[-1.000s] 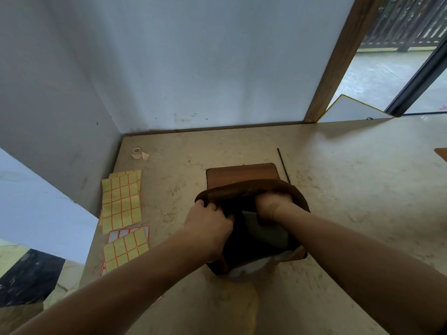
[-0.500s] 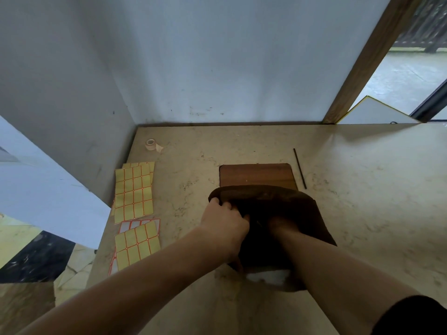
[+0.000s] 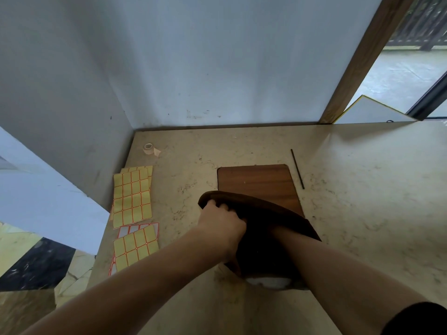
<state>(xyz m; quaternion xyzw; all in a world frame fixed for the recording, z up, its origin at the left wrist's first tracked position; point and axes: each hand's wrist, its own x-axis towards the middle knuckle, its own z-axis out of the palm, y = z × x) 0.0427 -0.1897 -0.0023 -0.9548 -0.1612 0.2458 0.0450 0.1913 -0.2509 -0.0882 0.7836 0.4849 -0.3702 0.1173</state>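
Note:
A dark brown soft pouch (image 3: 278, 213) lies on the beige table (image 3: 362, 189), its far part over a brown wooden board (image 3: 256, 180). My left hand (image 3: 221, 222) grips the pouch's left rim, fingers curled over the edge, and holds the mouth up. My right forearm (image 3: 314, 257) goes into the pouch opening; the right hand itself is hidden inside. Something white (image 3: 268, 282) shows at the pouch's near end.
Two yellow label sheets (image 3: 132, 194) (image 3: 136, 245) lie near the table's left edge. A small tape roll (image 3: 148, 148) sits in the back left corner by the walls. A thin black rod (image 3: 297, 169) lies right of the board. A wooden post (image 3: 358, 59) stands back right.
My right hand went from the pouch rim deeper inside and is now out of sight. The pouch's top has flattened over that arm. My left hand keeps its grip on the rim.

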